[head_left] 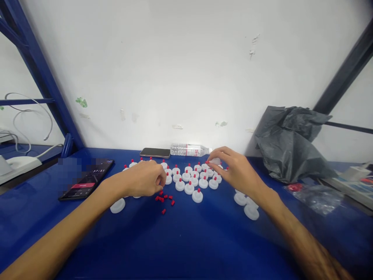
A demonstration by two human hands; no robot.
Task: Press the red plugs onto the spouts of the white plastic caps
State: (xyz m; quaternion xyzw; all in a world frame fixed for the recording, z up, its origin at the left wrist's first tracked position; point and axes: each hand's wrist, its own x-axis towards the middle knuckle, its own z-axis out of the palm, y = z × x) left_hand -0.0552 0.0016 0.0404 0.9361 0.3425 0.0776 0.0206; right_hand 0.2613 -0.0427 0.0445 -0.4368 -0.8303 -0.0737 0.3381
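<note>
Since the red caps (163, 211) looked too small for a fist, the right hand (236, 166) pinched one in its fingers, while the left hand (145, 179), fingers too hidden to tell, hung near more on the bench (180, 245).

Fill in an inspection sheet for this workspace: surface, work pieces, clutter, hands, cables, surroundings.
Surface: blue tabletop, glossy.
Work pieces: many red-tipped white discs stand grouped mid-table; loose red pieces lie in front of the left hand; bare white discs lie near the right forearm.
Clutter: lit phone, dark-screened phone, bottle on its side, grey bag, clear plastic.
Hands: left bent down by the loose red pieces, grip hidden; right hand appears to pinch a red piece.
Cables: white cable looping at far left.
Surroundings: marked white wall, blue frame.
</note>
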